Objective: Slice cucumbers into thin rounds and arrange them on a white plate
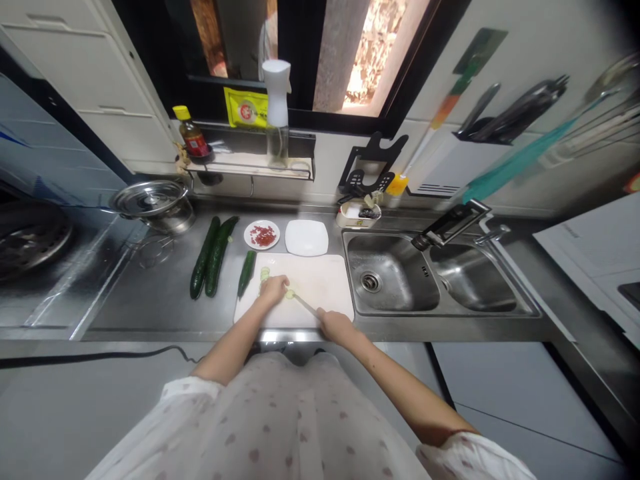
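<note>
On the white board at near centre, our right hand wraps tightly round a knife, while our left hand, its grip impossible to tell, sits beside cucumber slices at left, its fingertips best kept curled clear of the cut.

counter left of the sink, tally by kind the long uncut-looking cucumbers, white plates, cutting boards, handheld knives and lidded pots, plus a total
Long cucumbers: 2
White plates: 2
Cutting board: 1
Handheld knife: 1
Lidded pot: 1
Total: 7
</note>
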Tool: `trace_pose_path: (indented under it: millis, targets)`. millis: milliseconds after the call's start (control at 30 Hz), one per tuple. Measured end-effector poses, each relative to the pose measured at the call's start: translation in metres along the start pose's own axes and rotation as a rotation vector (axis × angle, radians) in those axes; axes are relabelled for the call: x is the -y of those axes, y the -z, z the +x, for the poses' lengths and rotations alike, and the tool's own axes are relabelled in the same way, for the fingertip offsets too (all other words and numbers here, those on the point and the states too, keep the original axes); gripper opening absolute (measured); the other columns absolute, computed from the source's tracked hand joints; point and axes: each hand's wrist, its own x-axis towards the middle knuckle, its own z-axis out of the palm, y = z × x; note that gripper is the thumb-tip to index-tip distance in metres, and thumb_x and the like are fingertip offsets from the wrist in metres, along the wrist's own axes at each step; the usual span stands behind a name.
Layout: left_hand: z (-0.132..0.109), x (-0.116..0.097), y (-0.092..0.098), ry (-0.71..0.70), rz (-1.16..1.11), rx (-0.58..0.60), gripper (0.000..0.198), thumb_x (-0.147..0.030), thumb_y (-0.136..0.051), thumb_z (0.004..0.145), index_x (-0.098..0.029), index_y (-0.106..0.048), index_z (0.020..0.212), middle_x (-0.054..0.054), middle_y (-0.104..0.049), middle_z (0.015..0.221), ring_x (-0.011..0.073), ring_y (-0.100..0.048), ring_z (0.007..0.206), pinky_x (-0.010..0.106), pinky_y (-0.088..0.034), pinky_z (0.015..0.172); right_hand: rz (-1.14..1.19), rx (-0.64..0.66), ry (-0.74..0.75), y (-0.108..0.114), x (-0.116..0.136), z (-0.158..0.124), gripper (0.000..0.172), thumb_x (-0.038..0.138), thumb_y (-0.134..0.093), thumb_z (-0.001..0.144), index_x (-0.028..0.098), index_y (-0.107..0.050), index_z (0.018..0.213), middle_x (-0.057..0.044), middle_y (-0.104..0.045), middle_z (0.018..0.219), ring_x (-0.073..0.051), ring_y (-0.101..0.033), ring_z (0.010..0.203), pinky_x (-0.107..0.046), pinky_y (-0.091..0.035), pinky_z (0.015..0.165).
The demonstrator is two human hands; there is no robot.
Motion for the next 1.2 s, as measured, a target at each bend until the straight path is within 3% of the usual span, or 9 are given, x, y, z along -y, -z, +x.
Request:
trace_pose_path:
  millis: [600,1200]
  targets:
    - [-0.001,-0.003,0.004,0.030,-0.002,0.019,0.025,-0.020,-0.050,0.084,-0.023,-0.068,0.101,0.003,-0.072,0.099,0.0189,-0.062,0.097,0.027,-0.043,0.084,-0.013,-0.037,0.042,0.005,0.006,0.013,0.027,0.016,-0.035,0.093,0.016,-0.049,0.117,-0.013,-0.068,0.096,-0.023,-0.066,0.089,-0.029,-0.046,0.070]
    - [0.002,0.003,-0.002,0.012,-0.025,0.009,0.025,-0.020,-0.052,0.083,-0.024,-0.068,0.101,0.003,-0.071,0.097,0.0188,-0.062,0.096,0.027,-0.043,0.083,0.020,0.018,-0.014,-0.004,-0.001,-0.001,0.031,0.017,-0.037,0.091,0.017,-0.049,0.120,-0.013,-0.068,0.099,-0.024,-0.066,0.092,-0.029,-0.044,0.070]
